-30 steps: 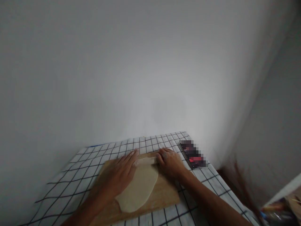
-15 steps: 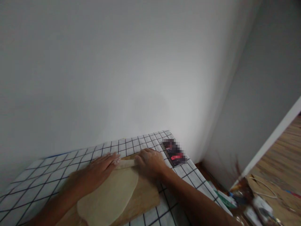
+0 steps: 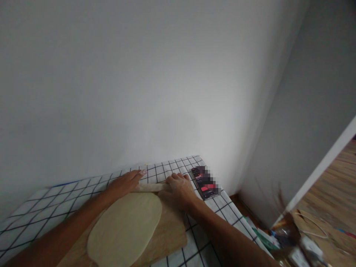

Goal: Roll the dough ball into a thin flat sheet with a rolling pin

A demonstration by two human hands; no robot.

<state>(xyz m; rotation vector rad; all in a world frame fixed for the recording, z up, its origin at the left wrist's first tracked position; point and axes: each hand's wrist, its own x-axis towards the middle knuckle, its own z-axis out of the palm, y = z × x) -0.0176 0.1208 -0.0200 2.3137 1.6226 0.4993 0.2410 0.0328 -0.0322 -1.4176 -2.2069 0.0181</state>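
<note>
A flat, pale sheet of dough [image 3: 125,226] with a rounded outline lies on a wooden board [image 3: 171,233]. Just past its far edge is a light wooden rolling pin [image 3: 151,187], lying crosswise at the far end of the board. My left hand [image 3: 128,183] presses over the pin's left end, with flour on its fingertips. Over the right end, my right hand [image 3: 179,189] has its fingers curled round the pin. Both ends of the pin are hidden under my hands.
The board rests on a table with a white cloth in black checks [image 3: 158,170]. A phone [image 3: 205,183] with a lit screen lies right of my right hand. Behind the table is a white wall [image 3: 133,92]. Assorted items [image 3: 292,237] stand on the floor at lower right.
Both hands have moved the rolling pin forward, off the dough's far part and toward the board's far edge. More of the dough's rounded far end now shows.
</note>
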